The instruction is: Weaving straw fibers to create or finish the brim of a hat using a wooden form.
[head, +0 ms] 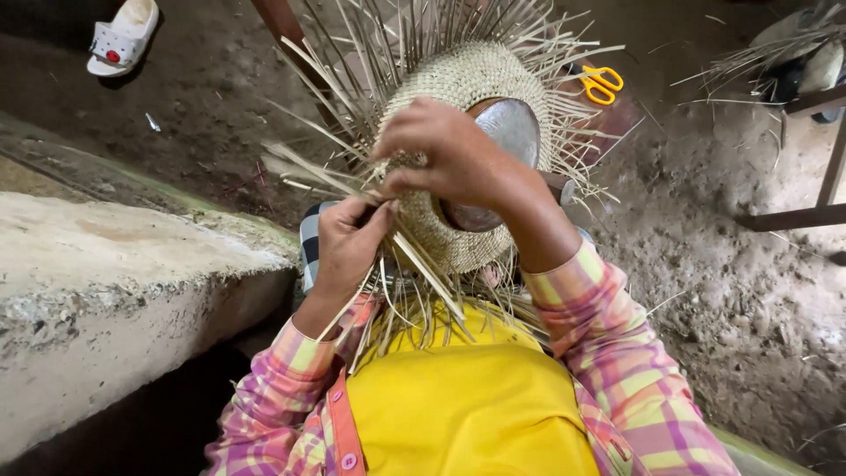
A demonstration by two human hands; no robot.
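A half-woven straw basket [467,84] rests in my lap, shaped over a round metal bowl [515,132], with loose straw strips [352,62] fanning out all round its edge. My right hand [445,154] lies over the near left side of the weave, fingers pinching strips at the rim. Just below it, my left hand [348,238] grips a bundle of the strips that hang toward my yellow apron. Both hands meet at the same spot on the basket's edge.
A concrete ledge [115,264] runs along my left. Yellow-handled scissors [601,84] lie on the dirt floor beyond the basket. A white sandal [123,37] sits at the top left. Wooden furniture legs [820,176] and more straw stand at the right.
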